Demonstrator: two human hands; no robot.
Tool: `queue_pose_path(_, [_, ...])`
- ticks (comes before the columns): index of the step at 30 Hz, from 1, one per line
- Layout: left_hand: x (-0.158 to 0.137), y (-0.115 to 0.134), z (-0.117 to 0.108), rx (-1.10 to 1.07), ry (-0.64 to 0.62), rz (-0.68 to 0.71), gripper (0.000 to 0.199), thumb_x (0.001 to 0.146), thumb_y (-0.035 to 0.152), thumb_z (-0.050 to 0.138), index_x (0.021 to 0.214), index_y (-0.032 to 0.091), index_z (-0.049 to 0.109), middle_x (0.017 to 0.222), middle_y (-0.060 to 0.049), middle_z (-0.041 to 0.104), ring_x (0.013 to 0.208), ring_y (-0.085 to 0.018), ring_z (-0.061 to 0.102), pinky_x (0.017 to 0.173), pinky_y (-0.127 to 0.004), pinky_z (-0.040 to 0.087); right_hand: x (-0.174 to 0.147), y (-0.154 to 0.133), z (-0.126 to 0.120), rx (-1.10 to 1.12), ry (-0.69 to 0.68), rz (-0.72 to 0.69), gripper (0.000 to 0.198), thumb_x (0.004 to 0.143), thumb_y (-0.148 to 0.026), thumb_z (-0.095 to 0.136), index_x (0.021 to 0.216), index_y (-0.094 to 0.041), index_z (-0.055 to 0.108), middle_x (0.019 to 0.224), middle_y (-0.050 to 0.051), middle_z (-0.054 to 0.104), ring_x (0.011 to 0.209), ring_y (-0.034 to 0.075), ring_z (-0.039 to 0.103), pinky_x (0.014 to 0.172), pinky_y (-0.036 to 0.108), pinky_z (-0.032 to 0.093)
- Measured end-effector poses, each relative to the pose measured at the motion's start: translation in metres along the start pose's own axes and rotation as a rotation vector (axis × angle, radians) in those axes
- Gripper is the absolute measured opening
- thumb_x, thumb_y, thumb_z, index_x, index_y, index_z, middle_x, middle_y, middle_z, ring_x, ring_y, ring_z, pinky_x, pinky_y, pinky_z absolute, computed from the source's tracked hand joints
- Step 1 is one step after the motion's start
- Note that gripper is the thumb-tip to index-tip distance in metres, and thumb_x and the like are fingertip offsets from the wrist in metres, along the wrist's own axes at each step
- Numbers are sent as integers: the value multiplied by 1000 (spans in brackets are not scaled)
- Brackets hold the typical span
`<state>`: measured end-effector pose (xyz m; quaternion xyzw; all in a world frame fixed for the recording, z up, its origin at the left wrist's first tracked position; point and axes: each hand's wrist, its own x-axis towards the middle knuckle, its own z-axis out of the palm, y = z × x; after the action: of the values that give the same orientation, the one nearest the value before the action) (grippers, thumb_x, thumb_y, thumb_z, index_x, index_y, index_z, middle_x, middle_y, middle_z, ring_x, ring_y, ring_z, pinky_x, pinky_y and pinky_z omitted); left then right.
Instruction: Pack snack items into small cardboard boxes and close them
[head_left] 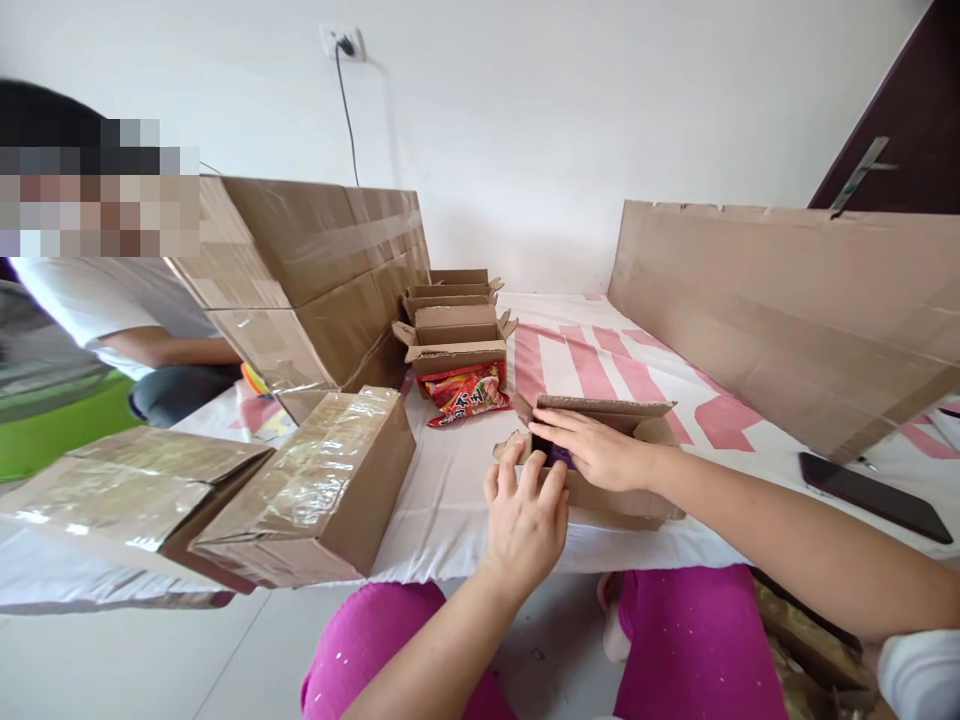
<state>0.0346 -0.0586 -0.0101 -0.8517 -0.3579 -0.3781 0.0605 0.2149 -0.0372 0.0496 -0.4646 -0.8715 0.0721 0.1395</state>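
An open cardboard box (pixel 622 510) sits at the table's front edge, its flaps raised. Something dark purple (pixel 560 456) shows inside it, mostly covered by my hands. My left hand (pixel 529 510) has its fingers hooked over the near left edge of the box, gripping it. Across the top of the box lies my right hand (pixel 592 445), fingers stretched out towards the left flap. Beyond the box, to its left, a red snack packet (pixel 469 393) leans against another open cardboard box (pixel 457 345).
More open boxes line up behind the packet. Stacked taped cartons (pixel 322 270) and two closed boxes (pixel 307 480) stand left. A cardboard panel (pixel 780 310) and a phone (pixel 874 495) are on the right. A person (pixel 127 300) sits at the far left.
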Motion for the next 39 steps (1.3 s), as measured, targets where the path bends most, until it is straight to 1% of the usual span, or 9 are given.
queue_pose_path(3, [4, -9, 1, -57, -43, 24, 27, 86, 24, 57, 113, 21, 58, 128, -14, 52, 110, -30, 51, 88, -46, 45, 7, 2, -2, 49, -119, 16, 64, 82, -2, 41, 145, -15, 39, 154, 11, 32, 144, 19, 26, 119, 42, 26])
queue_pose_path(8, [8, -29, 8, -189, -37, 92, 31, 86, 33, 59, 112, 17, 53, 136, -19, 43, 109, -28, 54, 89, -45, 50, 3, 0, -8, 78, -118, 90, 61, 86, -8, 40, 146, -19, 37, 150, 9, 41, 136, 20, 42, 112, 40, 37])
queue_pose_path(13, [6, -38, 9, -242, -127, 55, 28, 85, 38, 61, 104, 19, 54, 154, -20, 21, 114, -30, 58, 87, -45, 53, -15, -2, -25, -172, -218, 270, 56, 84, -6, 38, 137, -19, 52, 135, 11, 58, 119, 27, 59, 99, 42, 47])
queue_pose_path(21, [8, -37, 5, -322, -213, 5, 32, 85, 38, 62, 108, 20, 50, 153, -21, 27, 133, -32, 46, 94, -45, 52, -41, 22, -42, -556, -76, 463, 53, 89, -8, 34, 139, -20, 48, 139, 13, 53, 111, 25, 61, 88, 36, 47])
queue_pose_path(25, [7, -35, 7, -307, -190, 1, 29, 83, 35, 64, 104, 20, 50, 153, -21, 29, 130, -32, 50, 91, -45, 54, -44, 49, -47, -437, -235, 645, 40, 97, -37, 33, 110, -20, 67, 103, 10, 71, 94, 25, 66, 77, 34, 47])
queue_pose_path(27, [6, -34, 8, -302, -163, -5, 27, 83, 33, 65, 102, 20, 51, 151, -21, 31, 129, -32, 51, 91, -44, 54, -43, 52, -52, -356, -192, 626, 41, 96, -44, 36, 102, -21, 69, 100, 9, 72, 93, 24, 66, 77, 33, 47])
queue_pose_path(31, [5, -34, 9, -318, -115, 7, 24, 82, 32, 67, 96, 20, 53, 149, -19, 35, 127, -31, 53, 91, -44, 54, -40, 34, -57, -338, -2, 444, 31, 94, -38, 45, 100, -21, 69, 105, 8, 70, 95, 21, 65, 82, 31, 45])
queue_pose_path(35, [3, -35, 6, -338, -103, 18, 21, 80, 32, 69, 89, 20, 55, 148, -17, 36, 116, -28, 60, 87, -42, 56, -44, 16, -52, -446, -287, 441, 31, 92, -38, 49, 85, -19, 73, 88, 10, 72, 84, 25, 67, 72, 34, 46])
queue_pose_path(39, [-1, -33, 0, -351, -137, 35, 22, 79, 34, 70, 83, 19, 55, 150, -17, 33, 102, -24, 64, 79, -40, 59, -58, 2, -58, -438, -351, 444, 40, 91, -48, 48, 81, -19, 73, 84, 11, 68, 76, 24, 66, 65, 33, 44])
